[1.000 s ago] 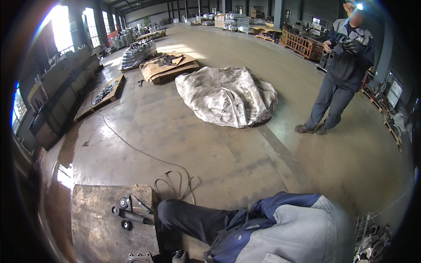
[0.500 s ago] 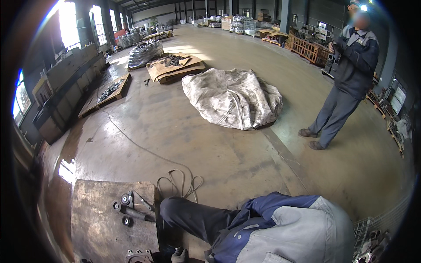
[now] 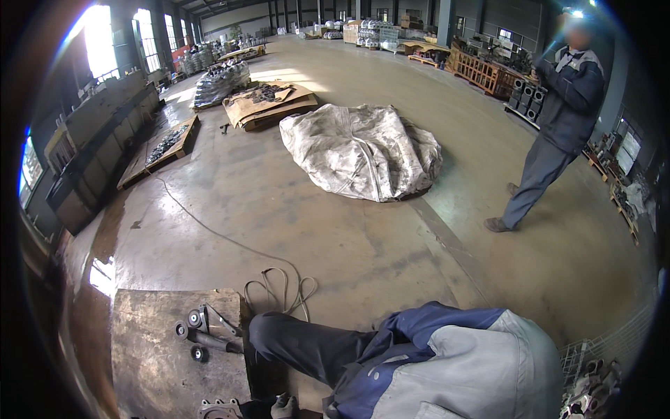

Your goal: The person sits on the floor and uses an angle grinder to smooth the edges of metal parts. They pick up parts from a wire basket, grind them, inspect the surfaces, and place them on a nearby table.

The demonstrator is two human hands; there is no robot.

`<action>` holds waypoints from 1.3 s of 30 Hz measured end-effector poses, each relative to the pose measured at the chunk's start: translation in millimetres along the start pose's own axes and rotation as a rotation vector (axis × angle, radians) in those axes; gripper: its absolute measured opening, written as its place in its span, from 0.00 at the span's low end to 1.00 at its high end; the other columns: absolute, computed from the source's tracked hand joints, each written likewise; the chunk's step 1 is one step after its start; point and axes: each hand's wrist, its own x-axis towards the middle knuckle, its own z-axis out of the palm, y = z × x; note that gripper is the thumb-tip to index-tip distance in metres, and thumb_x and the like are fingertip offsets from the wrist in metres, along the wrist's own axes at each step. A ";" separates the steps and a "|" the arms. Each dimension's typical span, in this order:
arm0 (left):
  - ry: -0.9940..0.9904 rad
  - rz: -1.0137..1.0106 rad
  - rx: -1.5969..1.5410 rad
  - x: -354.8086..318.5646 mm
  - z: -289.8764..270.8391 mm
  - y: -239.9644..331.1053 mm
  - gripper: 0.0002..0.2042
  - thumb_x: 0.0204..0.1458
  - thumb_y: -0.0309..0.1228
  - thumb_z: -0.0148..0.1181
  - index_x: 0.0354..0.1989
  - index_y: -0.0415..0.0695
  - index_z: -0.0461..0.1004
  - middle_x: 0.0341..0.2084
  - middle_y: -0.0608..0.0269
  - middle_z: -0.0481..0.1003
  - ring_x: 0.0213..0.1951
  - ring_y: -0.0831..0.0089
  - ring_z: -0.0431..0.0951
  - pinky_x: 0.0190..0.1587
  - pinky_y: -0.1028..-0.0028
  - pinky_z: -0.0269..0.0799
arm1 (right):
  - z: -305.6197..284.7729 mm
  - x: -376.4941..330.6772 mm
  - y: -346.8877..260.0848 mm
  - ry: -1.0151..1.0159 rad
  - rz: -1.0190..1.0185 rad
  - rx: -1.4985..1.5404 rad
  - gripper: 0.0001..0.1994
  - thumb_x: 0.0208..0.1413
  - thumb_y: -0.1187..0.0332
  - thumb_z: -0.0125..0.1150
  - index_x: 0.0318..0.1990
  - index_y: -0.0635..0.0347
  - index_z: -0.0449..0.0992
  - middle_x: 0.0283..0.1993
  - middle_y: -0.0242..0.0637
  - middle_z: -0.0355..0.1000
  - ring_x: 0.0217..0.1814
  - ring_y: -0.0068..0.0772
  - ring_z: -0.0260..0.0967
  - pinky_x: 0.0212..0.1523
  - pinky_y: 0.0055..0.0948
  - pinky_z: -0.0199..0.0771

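Observation:
At the lower edge, what looks like my right hand (image 3: 284,406), in a grey glove, has its fingers curled beside a dark part. What they grip is hidden. Right next to it, a metal casting with bolt lugs (image 3: 220,409) is cut off by the frame's edge. My left hand is out of view. Farther up the worn board (image 3: 150,349) lie dark cylindrical parts: a round roller (image 3: 199,353), a thick rod (image 3: 216,341) with a round end, and a thin bar (image 3: 225,321). My bent knee (image 3: 269,332) in dark trousers borders the board's right side.
A looped rope (image 3: 286,290) lies beyond the board. Ahead is a big white woven sack (image 3: 363,153), with a cardboard-topped stack (image 3: 269,105) behind. A person (image 3: 558,126) stands at right. A wire basket of metal parts (image 3: 590,391) sits lower right. A pallet (image 3: 167,150) is at left.
The view has shifted slightly, so the sack and pallets sit a little farther left and higher. The standing person's feet have changed position. My gloved hand stays by the casting.

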 end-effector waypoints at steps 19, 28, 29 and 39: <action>0.308 -0.175 0.262 -68.0 -3.8 158.2 0.26 0.57 0.49 0.63 0.63 0.53 0.79 0.52 0.47 0.82 0.53 0.50 0.83 0.58 0.57 0.78 | -21.9 69.4 -54.0 -0.202 -0.159 0.457 0.08 0.67 0.65 0.58 0.45 0.57 0.80 0.26 0.36 0.71 0.23 0.35 0.70 0.25 0.36 0.73; 0.671 0.160 -0.550 -171.6 -7.5 230.8 0.25 0.58 0.16 0.56 0.66 0.43 0.75 0.43 0.63 0.82 0.46 0.81 0.80 0.48 0.77 0.77 | -160.1 138.6 -185.8 0.264 -0.776 0.757 0.09 0.74 0.67 0.52 0.38 0.56 0.75 0.24 0.29 0.68 0.19 0.21 0.63 0.19 0.26 0.64; 0.686 0.196 -0.680 -192.4 -9.3 244.4 0.25 0.58 0.16 0.58 0.66 0.41 0.74 0.46 0.63 0.81 0.47 0.80 0.80 0.49 0.77 0.76 | -189.9 133.4 -221.0 0.261 -0.794 0.748 0.10 0.74 0.64 0.54 0.40 0.58 0.75 0.28 0.28 0.69 0.23 0.19 0.64 0.23 0.23 0.64; 1.074 0.593 -0.636 -344.2 -27.9 367.7 0.33 0.57 0.13 0.61 0.73 0.30 0.60 0.71 0.41 0.65 0.71 0.58 0.68 0.74 0.60 0.59 | -162.7 -71.1 -511.4 -0.092 -1.405 0.596 0.18 0.69 0.69 0.63 0.63 0.64 0.76 0.45 0.28 0.76 0.39 0.17 0.70 0.41 0.21 0.74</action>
